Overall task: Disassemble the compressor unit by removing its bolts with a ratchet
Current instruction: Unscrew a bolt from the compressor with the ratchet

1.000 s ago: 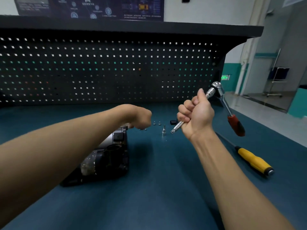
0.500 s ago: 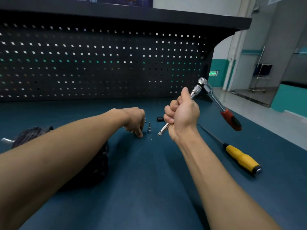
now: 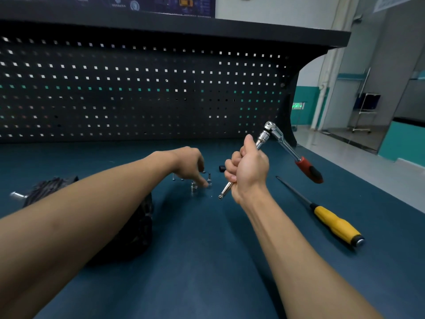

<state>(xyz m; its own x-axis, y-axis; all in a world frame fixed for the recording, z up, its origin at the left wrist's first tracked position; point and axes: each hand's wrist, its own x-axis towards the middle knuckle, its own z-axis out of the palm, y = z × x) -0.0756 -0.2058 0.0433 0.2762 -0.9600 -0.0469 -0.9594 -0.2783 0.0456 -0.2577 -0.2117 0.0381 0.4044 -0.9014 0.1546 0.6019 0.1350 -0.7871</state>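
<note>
The right hand (image 3: 248, 171) has its grip clenched round the smooth chrome bar of the one ratchet (image 3: 287, 146), its red-and-black handle jutting right above the matte teal surface (image 3: 207, 261). The left hand (image 3: 188, 166) points fingers down among two stubby chrome sockets (image 3: 194, 187), its grip impossible to tell; the dark ribbed compressor unit (image 3: 50, 186) lies left, partly under that forearm, one yellow-handled screwdriver (image 3: 335, 224) right.

A yellow-handled screwdriver (image 3: 335, 224) lies on the blue benchtop (image 3: 207, 272) before a black pegboard (image 3: 138, 93).
</note>
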